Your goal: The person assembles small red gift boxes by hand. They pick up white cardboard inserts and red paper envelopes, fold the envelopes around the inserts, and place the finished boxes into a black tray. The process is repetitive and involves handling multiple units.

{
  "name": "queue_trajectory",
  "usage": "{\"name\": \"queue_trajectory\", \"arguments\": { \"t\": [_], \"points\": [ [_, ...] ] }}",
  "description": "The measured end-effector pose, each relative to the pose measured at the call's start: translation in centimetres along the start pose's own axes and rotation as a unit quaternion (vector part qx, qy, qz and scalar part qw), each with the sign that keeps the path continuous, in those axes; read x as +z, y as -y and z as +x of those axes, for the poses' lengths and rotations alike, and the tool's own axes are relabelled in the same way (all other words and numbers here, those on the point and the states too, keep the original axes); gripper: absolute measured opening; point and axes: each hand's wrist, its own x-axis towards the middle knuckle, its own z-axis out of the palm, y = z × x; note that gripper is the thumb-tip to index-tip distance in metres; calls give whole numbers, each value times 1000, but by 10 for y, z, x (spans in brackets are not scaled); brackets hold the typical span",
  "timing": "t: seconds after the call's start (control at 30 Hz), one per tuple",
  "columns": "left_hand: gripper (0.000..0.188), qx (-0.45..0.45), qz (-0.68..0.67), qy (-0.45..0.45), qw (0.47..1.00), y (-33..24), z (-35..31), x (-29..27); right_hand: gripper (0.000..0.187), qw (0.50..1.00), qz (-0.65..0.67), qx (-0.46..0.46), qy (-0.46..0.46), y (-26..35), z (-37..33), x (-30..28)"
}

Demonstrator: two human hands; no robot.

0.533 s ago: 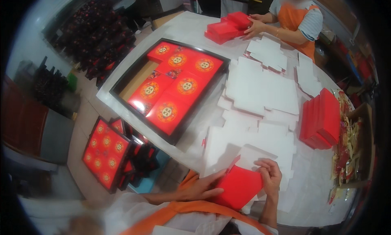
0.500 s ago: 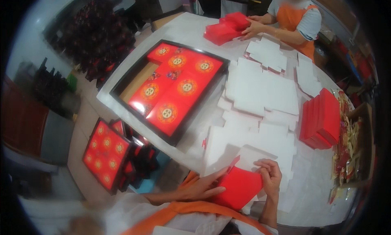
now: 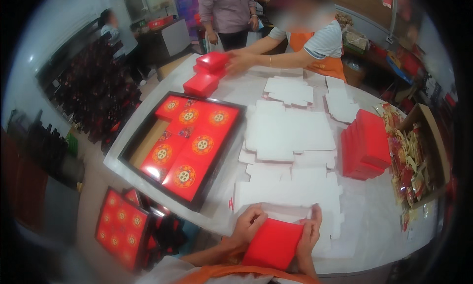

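Observation:
Close to my body, a red cardboard box (image 3: 272, 244) with a pale inner flap on its far side is held between my two hands at the table's front edge. My left hand (image 3: 250, 224) grips its left far corner with bent fingers. On the opposite side, my right hand (image 3: 310, 231) holds the box edge, fingers pointing up along it. Just beyond my hands lie flat white box blanks (image 3: 288, 188), overlapping one another. What the box has inside is hidden.
A black-rimmed tray (image 3: 217, 183) with red patterned boxes stands left. Stacked red boxes (image 3: 365, 146) and a carton (image 3: 433, 151) beside wrapped packets (image 3: 411, 171) are right. Across the table a co-worker's hands (image 3: 239, 62) touch red boxes (image 3: 203, 82). More blanks (image 3: 290, 131) cover the middle.
My left hand has curled round the box's corner and my right fingers have moved onto its side. The box's upright flap is lower. My view has tilted up; the co-worker's hands and boxes moved left.

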Motion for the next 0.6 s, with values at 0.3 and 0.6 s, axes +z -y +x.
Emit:
{"name": "queue_trajectory", "arguments": {
  "t": [0.3,0.6],
  "points": [
    [21,33,-9,-20,999,-6,1,13,12,979,154,135,10,12,1,-2],
    [19,6,70,21,997,-10,8,11,9,975,126,176,55,20,16,-2]
  ]
}}
